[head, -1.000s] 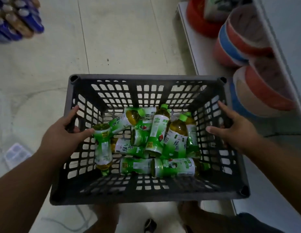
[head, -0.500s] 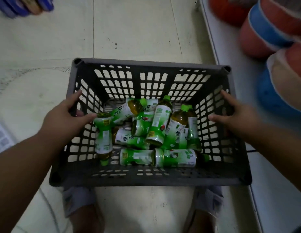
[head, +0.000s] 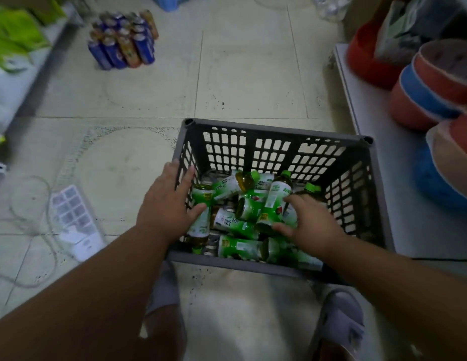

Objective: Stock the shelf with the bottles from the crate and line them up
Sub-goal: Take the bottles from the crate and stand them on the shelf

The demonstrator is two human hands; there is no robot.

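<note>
A dark grey slatted crate [head: 276,130] stands on the tiled floor in front of my feet. Several green-labelled tea bottles [head: 233,185] lie jumbled inside it. My left hand [head: 167,204] rests over the crate's left wall, fingers straight across the rim, thumb against a bottle [head: 201,220] leaning there. Inside the crate, my right hand [head: 308,225] reaches down onto the pile with fingers spread, thumb and forefinger on either side of a tilted bottle [head: 275,198]. It hides the bottles beneath it. The low white shelf [head: 378,178] runs along the crate's right side.
Stacked red and blue basins [head: 422,100] fill the shelf's far part. A shrink-wrapped pack of cans [head: 122,40] stands on the floor at the back left. A white power strip [head: 73,220] with looping cable lies left of the crate. My slippered feet [head: 339,324] are just behind the crate.
The crate, held by both side walls before, now sits on the floor beside the shelf. My right hand has left the right wall and dropped onto the bottles. The view has tilted up.
</note>
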